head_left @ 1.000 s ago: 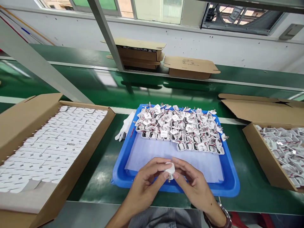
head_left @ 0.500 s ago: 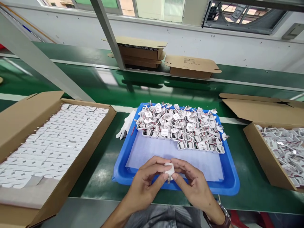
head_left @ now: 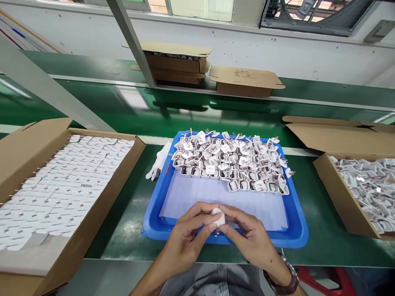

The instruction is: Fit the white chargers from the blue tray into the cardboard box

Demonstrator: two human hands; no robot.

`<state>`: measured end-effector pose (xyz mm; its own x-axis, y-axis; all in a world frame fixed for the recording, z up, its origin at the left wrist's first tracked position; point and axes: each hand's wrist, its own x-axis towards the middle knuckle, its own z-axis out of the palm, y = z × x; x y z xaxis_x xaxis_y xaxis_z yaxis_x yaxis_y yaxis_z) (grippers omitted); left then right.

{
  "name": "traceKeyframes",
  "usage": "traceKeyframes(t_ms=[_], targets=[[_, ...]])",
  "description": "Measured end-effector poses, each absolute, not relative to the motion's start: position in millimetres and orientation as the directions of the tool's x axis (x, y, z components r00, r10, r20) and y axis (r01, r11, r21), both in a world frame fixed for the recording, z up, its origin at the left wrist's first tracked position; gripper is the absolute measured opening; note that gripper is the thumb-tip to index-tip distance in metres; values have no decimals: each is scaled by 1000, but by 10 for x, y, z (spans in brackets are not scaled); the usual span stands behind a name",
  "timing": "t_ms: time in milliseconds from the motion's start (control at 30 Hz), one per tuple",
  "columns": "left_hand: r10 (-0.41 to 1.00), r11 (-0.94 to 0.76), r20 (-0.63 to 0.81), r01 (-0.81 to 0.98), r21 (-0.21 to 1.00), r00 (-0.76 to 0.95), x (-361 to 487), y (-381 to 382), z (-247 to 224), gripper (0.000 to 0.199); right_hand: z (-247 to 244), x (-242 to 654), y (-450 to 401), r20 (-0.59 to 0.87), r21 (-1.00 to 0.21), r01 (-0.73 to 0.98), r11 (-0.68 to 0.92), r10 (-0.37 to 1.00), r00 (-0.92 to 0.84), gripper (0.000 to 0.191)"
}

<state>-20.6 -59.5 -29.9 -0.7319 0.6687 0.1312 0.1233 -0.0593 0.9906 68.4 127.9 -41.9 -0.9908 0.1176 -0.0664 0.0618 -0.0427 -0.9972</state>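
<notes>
Between my two hands is a small white plug adapter [head_left: 219,217], its metal prongs pointing down toward me. My left hand [head_left: 193,234] is closed on its left side with thumb and fingers. From the right, my right hand [head_left: 247,232] pinches the same adapter. Both hands are above the near edge of a blue tray [head_left: 148,218]. At the tray's far side stand several rows of open white adapter housings [head_left: 228,158] with red and black wires and loose pronged caps, over a pale liner sheet [head_left: 191,197].
On the left, an open cardboard box [head_left: 105,201] holds rows of closed white adapters [head_left: 64,189]. At the right, another box [head_left: 342,197] is filled with wired white parts [head_left: 364,189]. A white glove [head_left: 159,162] lies beside the tray. Further boxes [head_left: 243,78] stand on the back ledge.
The adapter has turned slightly in my fingers, its prongs showing more plainly now. My hands stay on it. The whole view has shifted a little.
</notes>
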Motion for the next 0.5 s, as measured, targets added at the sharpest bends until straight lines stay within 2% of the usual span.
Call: traceKeyframes(t_ms=[167,300,500], targets=[[697,-60,148,149,987,-702,-221,-629,-270,36,-360,680,1267,-151,-989,149,-25,94,-984,39],[702,-65,151,148,987,-696,-215,-638,-293,37,-333,704,1244,-191,-981,195,15,149,-970,38],[634,-78,156,138,987,-758,-172,-593,-334,31,-417,713,1241,-149,-988,153,17,136,-979,43]])
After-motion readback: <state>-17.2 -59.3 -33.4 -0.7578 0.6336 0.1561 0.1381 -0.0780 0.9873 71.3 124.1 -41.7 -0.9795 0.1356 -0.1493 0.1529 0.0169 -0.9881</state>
